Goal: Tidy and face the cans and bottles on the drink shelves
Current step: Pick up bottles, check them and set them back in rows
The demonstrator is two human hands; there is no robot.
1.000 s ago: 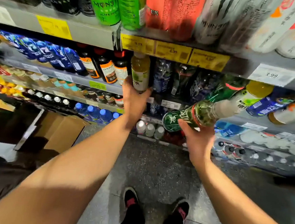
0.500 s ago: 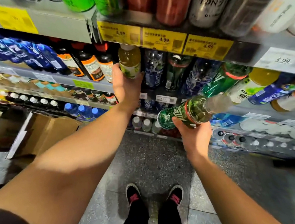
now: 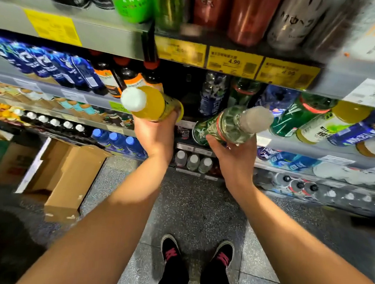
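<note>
head view
left hand (image 3: 154,137): fingers wrapped round yellow bottle (image 3: 153,105), smooth clear plastic, round white cap tipped toward 10 o'clock, clear of the shelf (image 3: 115,26)
right hand (image 3: 232,155): cradles and grips green bottle (image 3: 226,124), faceted ribbed plastic, grey cap toward 2 o'clock, just right of the yellow one
bottles in hand: 2
cans (image 3: 248,14): glossy metal cylinders, top shelf at 12 o'clock
price tags (image 3: 234,62): 3 yellow paper ones over the gap
box (image 3: 67,172): brown cardboard, open flaps, 8 o'clock on speckled floor

Yellow bottle (image 3: 150,104) and green bottle (image 3: 228,125) at centre: clear glossy plastic, matt pale caps. Cans (image 3: 250,14) along top: glossy metal. Shelf edge (image 3: 114,30): matt grey metal. Box (image 3: 67,177) lower left: rough brown cardboard. Floor (image 3: 199,210): speckled polished stone
</note>
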